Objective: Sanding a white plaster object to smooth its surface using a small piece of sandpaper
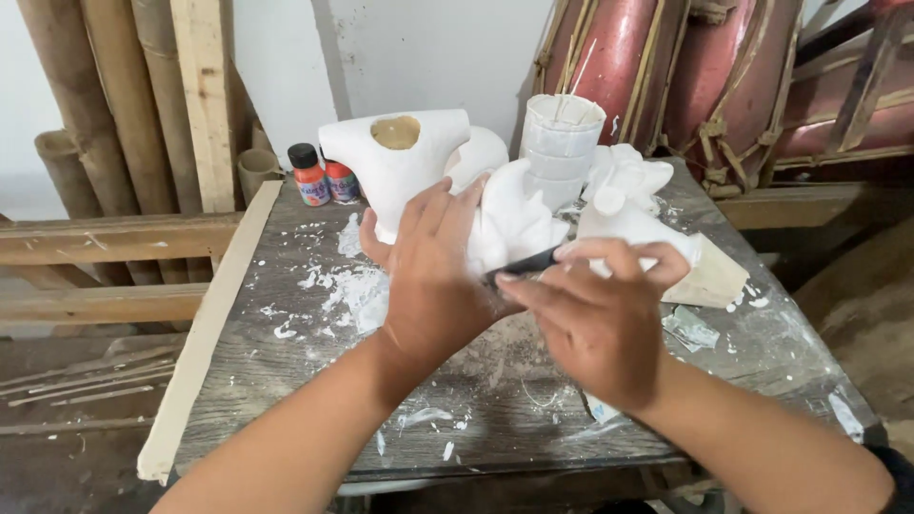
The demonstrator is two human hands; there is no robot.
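Note:
My left hand (433, 281) grips a white plaster figure (509, 219) and holds it up over the grey worktable (286, 381). My right hand (595, 309) pinches a thin dark blade (519, 265) whose tip rests against the figure's lower side. Behind the figure stands a larger white plaster piece with a round hole on top (405, 162). Other white plaster pieces (628, 205) lie to the right, partly hidden by my right hand.
Two small paint bottles, orange and red (322, 176), stand at the table's back left. A white ribbed cup with sticks (560, 138) stands at the back. White chips (357, 286) litter the tabletop. Bamboo poles (114, 95), a loose plank (200, 343) and red drums (705, 76) surround the table.

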